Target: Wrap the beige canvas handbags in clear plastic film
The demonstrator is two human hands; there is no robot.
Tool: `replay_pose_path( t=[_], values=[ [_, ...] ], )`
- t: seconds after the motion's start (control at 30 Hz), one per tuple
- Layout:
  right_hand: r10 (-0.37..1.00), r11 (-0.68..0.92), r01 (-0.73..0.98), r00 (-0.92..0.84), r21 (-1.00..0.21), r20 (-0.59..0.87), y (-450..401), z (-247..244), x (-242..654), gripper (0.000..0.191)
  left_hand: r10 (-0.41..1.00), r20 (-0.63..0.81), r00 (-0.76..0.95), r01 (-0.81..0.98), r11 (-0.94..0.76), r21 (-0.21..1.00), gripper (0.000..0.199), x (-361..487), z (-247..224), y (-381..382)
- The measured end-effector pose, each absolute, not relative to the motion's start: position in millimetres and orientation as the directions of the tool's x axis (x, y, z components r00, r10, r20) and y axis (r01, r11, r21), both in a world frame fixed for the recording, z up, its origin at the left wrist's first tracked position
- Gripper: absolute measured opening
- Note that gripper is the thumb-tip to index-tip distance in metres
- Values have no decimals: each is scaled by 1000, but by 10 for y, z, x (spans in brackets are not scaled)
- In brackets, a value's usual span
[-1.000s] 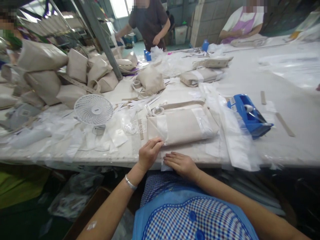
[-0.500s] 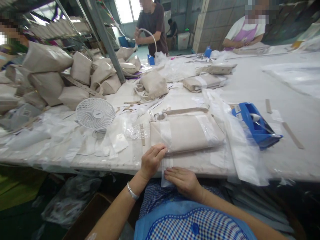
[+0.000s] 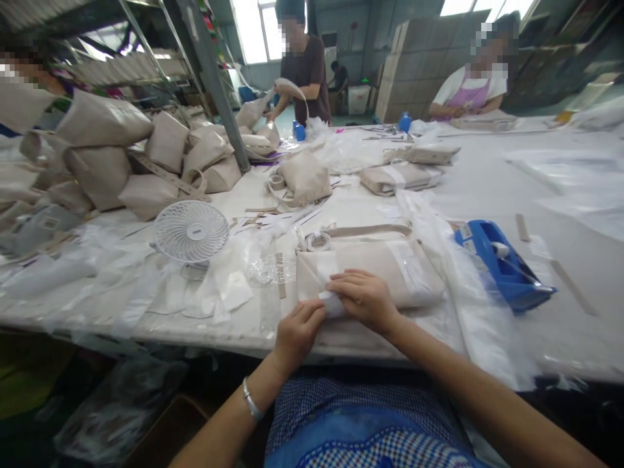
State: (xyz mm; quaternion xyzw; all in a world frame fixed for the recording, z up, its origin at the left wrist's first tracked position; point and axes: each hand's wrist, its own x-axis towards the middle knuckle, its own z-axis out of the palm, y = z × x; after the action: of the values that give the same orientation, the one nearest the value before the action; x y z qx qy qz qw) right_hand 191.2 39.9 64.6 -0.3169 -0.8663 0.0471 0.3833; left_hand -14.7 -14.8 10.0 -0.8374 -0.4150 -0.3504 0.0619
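Note:
A beige handbag (image 3: 363,257) lies flat on the table in front of me, its strap along the far edge. Translucent white plastic strips (image 3: 407,263) wrap round it near both ends. My left hand (image 3: 299,330) is closed in a pinch at the near left edge, on the left strip's border. Across that same white plastic strip (image 3: 333,304) lies my right hand (image 3: 363,299), fingers together and bent over the strip against the bag's front. Its thumb is mostly hidden. A roll of pale strap (image 3: 318,241) sits at the bag's far left corner.
A blue tape dispenser (image 3: 502,263) stands to the right, beside a long plastic sheet (image 3: 480,318). At left are a white fan (image 3: 192,232), plastic scraps and a heap of beige bags (image 3: 100,172). A metal post (image 3: 219,84) rises behind. Two people work across the table.
My right hand has moved up from the table's front edge onto the bag, bringing the strip's loose end over the bag's near edge. My left hand stays at the near left edge.

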Motion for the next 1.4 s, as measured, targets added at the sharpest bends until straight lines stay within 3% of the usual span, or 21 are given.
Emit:
replay_pose_path(
  t=[0.2,0.33,0.5,0.67,0.77,0.87,0.93,1.0,1.1,1.17,1.4],
  values=[
    [683,695,642,-448,-324,577,659,510,1853,5,634,678,372,751,-635,182,33,-136,69,-155],
    [760,591,721,-347,-362,550,749,538,1796,13,644,620,449,778,-623,84,45,-77,131,-179],
    [764,545,771,-296,-328,574,724,618,1827,4,716,585,381,832,-542,122,48,7,188,-191],
    [707,530,798,-231,-286,669,323,637,2663,17,707,597,378,816,-560,146,54,13,151,-204],
    [691,314,909,-20,-275,723,80,648,3503,19,693,611,384,825,-555,111,55,-22,109,-192],
    [673,-22,917,308,-398,672,-20,684,4292,30,677,613,408,828,-558,64,53,-55,96,-161],
    [690,-192,800,522,-569,501,11,693,4654,34,674,598,434,826,-563,35,52,-63,113,-156],
    [701,-261,567,668,-782,250,100,682,4847,34,671,588,452,823,-568,14,50,-63,132,-164],
    [721,-237,207,693,-949,-29,246,672,4900,34,680,588,437,835,-550,15,48,-57,137,-178],
    [727,-210,117,683,-971,-75,291,705,4868,36,691,585,425,842,-539,26,48,-55,132,-182],
    [561,210,131,796,-969,229,-90,920,4669,31,686,590,426,833,-551,39,49,-48,160,-183]
  ],
)
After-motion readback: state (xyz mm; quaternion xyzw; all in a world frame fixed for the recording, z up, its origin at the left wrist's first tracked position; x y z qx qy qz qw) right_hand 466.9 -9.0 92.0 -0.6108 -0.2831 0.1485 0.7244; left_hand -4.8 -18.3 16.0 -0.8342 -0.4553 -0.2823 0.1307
